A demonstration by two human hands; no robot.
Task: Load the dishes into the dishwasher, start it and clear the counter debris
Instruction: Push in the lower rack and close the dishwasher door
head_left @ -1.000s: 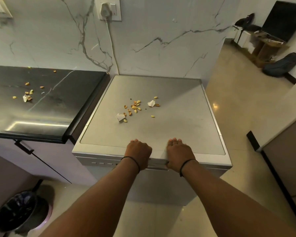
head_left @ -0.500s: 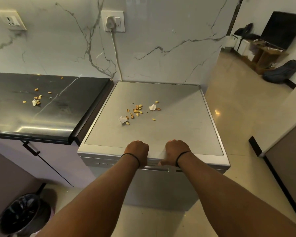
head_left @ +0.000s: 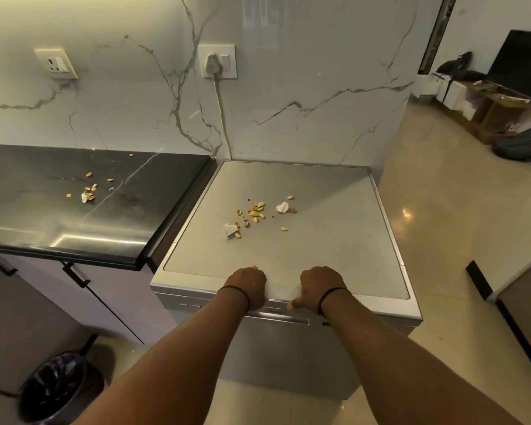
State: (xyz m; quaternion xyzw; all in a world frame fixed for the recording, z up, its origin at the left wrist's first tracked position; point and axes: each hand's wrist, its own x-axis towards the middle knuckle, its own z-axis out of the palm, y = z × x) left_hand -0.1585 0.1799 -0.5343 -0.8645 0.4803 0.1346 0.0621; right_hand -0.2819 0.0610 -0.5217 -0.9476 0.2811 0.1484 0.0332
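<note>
A silver dishwasher (head_left: 319, 240) stands against the marble wall, its door closed or nearly so. My left hand (head_left: 248, 285) and my right hand (head_left: 318, 286) both curl over the front top edge, fingers hooked down at the door's handle strip (head_left: 284, 317). The right thumb points left along the edge. Nut shells and paper scraps (head_left: 255, 214) lie scattered on the dishwasher's top. More shell debris (head_left: 89, 190) lies on the black counter (head_left: 43, 216) to the left. No dishes are in view.
A black-lined bin (head_left: 55, 389) stands on the floor at lower left, under the counter's cabinets (head_left: 74, 302). A power cord (head_left: 219, 111) runs from the wall socket down behind the dishwasher. Open tiled floor lies to the right, with a dark cabinet (head_left: 525, 317) at the right edge.
The view has tilted up and drawn back a little. Both hands stay on the dishwasher's front edge, with the fingers now curled further over it.
</note>
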